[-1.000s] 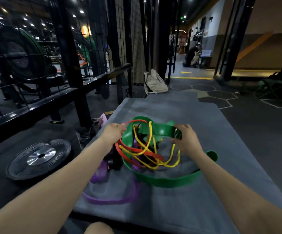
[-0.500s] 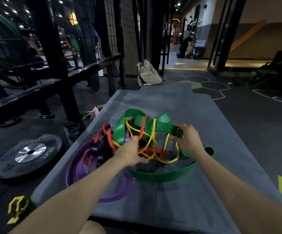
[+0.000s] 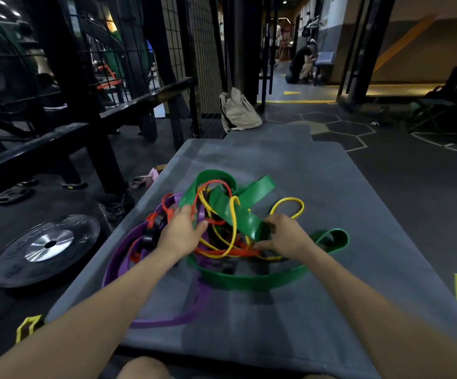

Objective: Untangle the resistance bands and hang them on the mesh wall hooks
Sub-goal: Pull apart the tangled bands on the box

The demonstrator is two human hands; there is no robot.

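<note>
The left hand [image 3: 179,231] lies palm-down on the left side of the tangle, fingers curled into the purple and orange loops; whether it grips one strand or only presses on the heap cannot be told. The right hand [image 3: 284,236] is at the right side, thumb and fingers closed around the wide green band [image 3: 238,212] where that band dips into the knot.

The resistance bands sit in one pile in the middle of a grey mat [image 3: 331,187]. The green band is the broadest: one flat length stands up and folds over the heap, and a long loop of it sweeps along the near side and out to the right. A thin yellow band [image 3: 290,201] threads through the middle and throws one free loop out to the far right. An orange band [image 3: 213,184] arches over the top and runs under the hands. The purple band [image 3: 172,318] trails in a slack loop toward the near left edge of the mat.

These look like soft, light, stretchy rubber loops that will drape and spring back, and rubber tends to grip rubber, so pulling hard would likely tighten the knot. The better hold is probably a free outer loop, such as the yellow one, fed back through the crossings.

A mesh wall [image 3: 194,50] stands beyond the mat to the left; no hooks can be made out. A weight plate [image 3: 47,247] lies on the floor to the left, and a beige bag [image 3: 238,110] rests at the foot of the mesh.
</note>
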